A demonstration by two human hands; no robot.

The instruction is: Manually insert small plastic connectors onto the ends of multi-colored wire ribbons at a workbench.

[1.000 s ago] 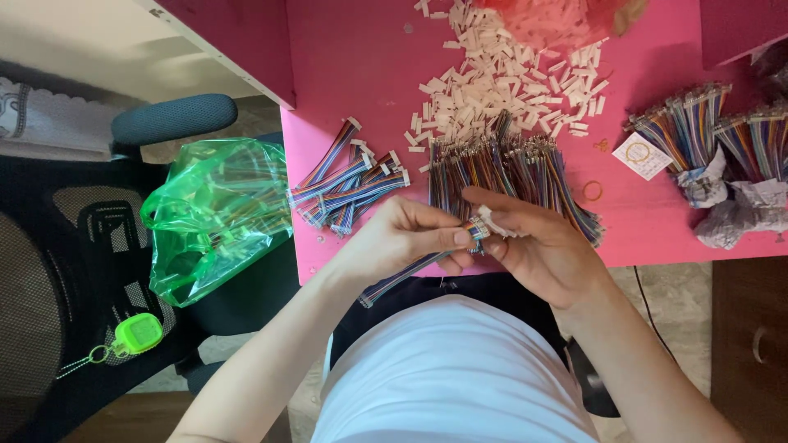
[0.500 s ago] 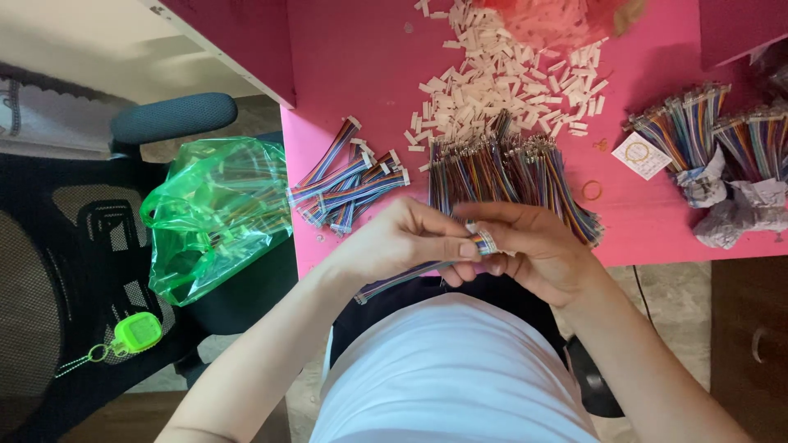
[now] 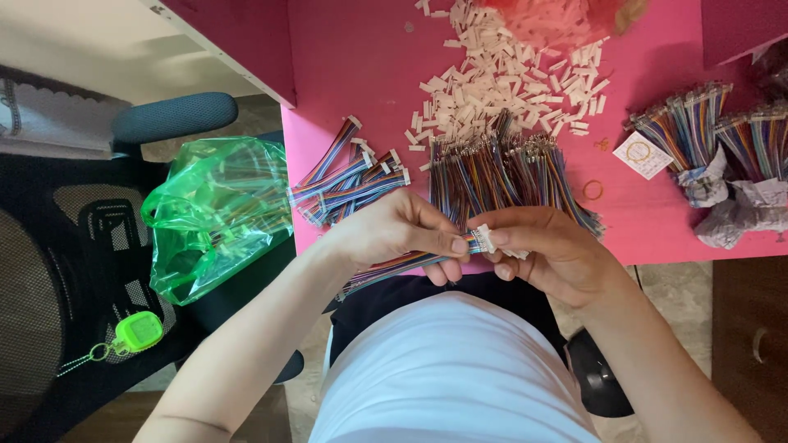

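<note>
My left hand point(image 3: 394, 234) pinches a multicoloured ribbon cable point(image 3: 402, 264); my right hand point(image 3: 546, 250) pinches the white connector point(image 3: 484, 238) at its end, above the pink bench point(image 3: 369, 74).

I see a bright pink surface point(image 3: 369, 74) under everything. The loose connector housings point(image 3: 501, 82) heaped on it are off-white. The wire bundle point(image 3: 509, 176) lying in the middle is striped in many colours: red, blue, yellow, green, brown. The finished cables point(image 3: 349, 184) show the same rainbow banding with white ends. The cable point(image 3: 402, 267) pinched in my fingers point(image 3: 447, 244) is multicoloured too, tipped with a white plug point(image 3: 484, 238). The plastic bag point(image 3: 217, 213) is translucent vivid green. The keychain tag point(image 3: 135, 332) is neon green. My shirt point(image 3: 451, 377) is plain white. The chair armrest point(image 3: 172, 116) is dark blue-grey.
</note>
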